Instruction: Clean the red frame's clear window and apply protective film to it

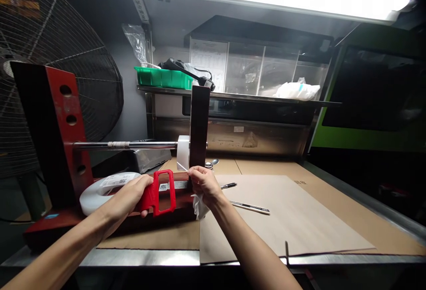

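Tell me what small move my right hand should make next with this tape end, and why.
Probably draw the tape end a bit further toward the red frame. The right hand pinches the strip coming off the white roll on the rod, while the left hand grips that frame.

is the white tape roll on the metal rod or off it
On it. The white tape roll sits threaded on the metal rod, against the dark upright post; the right hand pinches a strip drawn from it.
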`<act>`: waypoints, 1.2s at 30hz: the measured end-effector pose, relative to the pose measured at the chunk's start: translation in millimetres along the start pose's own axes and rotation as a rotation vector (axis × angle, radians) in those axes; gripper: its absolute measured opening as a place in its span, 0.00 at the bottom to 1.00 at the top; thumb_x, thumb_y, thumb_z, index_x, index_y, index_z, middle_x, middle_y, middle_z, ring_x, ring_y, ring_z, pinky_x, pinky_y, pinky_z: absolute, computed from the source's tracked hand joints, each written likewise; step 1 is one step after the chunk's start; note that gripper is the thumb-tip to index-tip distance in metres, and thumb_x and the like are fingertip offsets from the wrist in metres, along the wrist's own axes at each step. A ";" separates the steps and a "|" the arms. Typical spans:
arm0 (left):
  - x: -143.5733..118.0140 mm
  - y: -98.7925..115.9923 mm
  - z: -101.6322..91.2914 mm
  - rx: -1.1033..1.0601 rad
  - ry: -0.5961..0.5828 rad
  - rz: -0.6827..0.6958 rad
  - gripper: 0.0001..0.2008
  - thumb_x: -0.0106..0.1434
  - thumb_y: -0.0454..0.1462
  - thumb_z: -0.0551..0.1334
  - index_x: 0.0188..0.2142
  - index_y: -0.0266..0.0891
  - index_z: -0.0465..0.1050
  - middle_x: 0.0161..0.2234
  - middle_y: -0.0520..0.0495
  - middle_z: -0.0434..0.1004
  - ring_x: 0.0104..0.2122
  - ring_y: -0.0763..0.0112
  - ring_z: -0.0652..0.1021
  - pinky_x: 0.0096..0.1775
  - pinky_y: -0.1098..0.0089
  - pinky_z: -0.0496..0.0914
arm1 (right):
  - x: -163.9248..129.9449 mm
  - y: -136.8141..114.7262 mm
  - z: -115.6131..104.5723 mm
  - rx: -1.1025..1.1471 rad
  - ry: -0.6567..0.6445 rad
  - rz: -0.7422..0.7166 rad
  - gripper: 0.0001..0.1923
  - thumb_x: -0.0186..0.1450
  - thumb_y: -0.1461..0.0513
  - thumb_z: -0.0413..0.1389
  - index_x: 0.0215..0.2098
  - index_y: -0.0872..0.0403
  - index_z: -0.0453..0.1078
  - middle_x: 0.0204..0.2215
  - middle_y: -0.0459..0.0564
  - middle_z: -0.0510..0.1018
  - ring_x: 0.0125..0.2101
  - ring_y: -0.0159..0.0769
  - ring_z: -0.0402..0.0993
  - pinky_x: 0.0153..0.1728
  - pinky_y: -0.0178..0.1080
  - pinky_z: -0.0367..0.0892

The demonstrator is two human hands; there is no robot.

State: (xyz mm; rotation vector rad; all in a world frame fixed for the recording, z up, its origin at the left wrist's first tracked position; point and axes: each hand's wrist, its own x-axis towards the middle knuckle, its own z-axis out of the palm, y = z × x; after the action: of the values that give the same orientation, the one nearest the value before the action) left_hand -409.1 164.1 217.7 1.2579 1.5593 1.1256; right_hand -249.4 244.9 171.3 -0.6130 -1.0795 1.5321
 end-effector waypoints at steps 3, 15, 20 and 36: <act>0.5 0.2 -0.2 -0.016 -0.012 0.002 0.11 0.56 0.46 0.55 0.24 0.42 0.62 0.16 0.56 0.66 0.19 0.70 0.67 0.25 0.71 0.64 | -1.3 0.4 1.8 0.004 0.016 -0.011 0.09 0.44 0.61 0.60 0.20 0.55 0.64 0.09 0.32 0.53 0.10 0.18 0.40 0.14 0.32 0.32; 22.4 -9.5 16.7 -0.099 -0.079 0.080 0.14 0.51 0.49 0.59 0.25 0.40 0.65 0.17 0.55 0.64 0.18 0.72 0.63 0.19 0.73 0.54 | -44.6 -1.0 9.7 -0.020 0.070 -0.051 0.09 0.45 0.61 0.60 0.20 0.55 0.64 0.09 0.33 0.55 0.12 0.19 0.42 0.14 0.31 0.36; 19.9 -2.0 29.7 -0.091 -0.144 0.041 0.23 0.50 0.56 0.58 0.34 0.41 0.69 0.21 0.53 0.69 0.21 0.71 0.66 0.20 0.74 0.55 | -66.6 7.4 6.1 -0.172 0.072 -0.062 0.07 0.48 0.61 0.58 0.20 0.55 0.64 0.10 0.35 0.57 0.13 0.21 0.46 0.15 0.31 0.40; 20.3 1.2 35.6 0.020 -0.141 0.121 0.26 0.43 0.53 0.68 0.34 0.38 0.67 0.24 0.53 0.70 0.21 0.72 0.68 0.22 0.72 0.59 | -81.6 7.8 -8.2 -0.417 0.057 -0.140 0.06 0.51 0.62 0.57 0.21 0.56 0.66 0.15 0.39 0.61 0.18 0.24 0.53 0.21 0.31 0.49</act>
State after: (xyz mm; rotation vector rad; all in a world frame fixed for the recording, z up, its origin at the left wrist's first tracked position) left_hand -378.2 189.3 208.2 1.4297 1.4085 1.0741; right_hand -225.4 169.9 147.1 -0.8400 -1.3806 1.1680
